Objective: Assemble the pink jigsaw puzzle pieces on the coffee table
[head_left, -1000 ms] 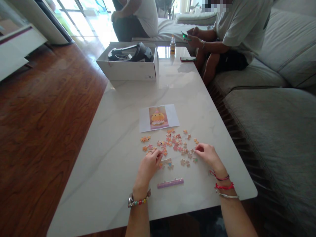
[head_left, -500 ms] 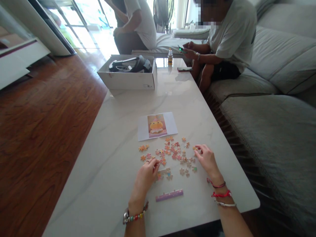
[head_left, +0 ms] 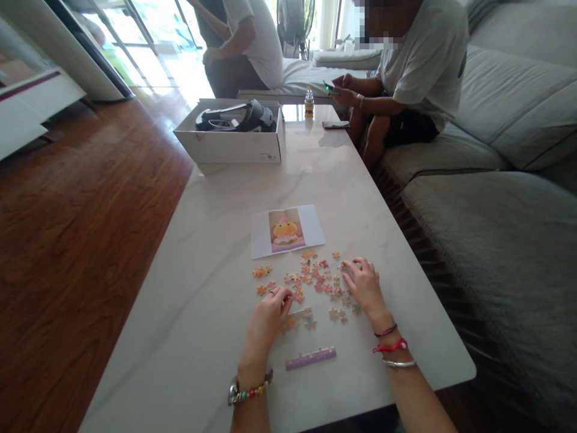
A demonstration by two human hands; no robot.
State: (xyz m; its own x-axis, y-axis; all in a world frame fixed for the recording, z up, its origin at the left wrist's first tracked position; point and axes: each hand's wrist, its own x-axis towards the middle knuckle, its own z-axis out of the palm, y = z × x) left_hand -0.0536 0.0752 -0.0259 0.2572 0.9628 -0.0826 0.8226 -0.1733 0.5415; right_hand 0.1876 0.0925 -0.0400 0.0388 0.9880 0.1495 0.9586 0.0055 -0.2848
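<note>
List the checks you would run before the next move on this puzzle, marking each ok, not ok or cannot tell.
1. Picture uncovered and in view: ok.
2. Pieces all on the table, away from its edges: ok.
3. Left hand gripping a piece: cannot tell; its fingertips are among the pieces.
4. Right hand on the pieces: ok, it lies over the cluster's right side.
5. Purple strip clear of both hands: ok.
6. Every piece face up: cannot tell, too small.

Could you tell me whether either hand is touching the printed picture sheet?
No, the printed picture sheet lies apart beyond the loose puzzle pieces, where the left hand and right hand both rest.
</note>
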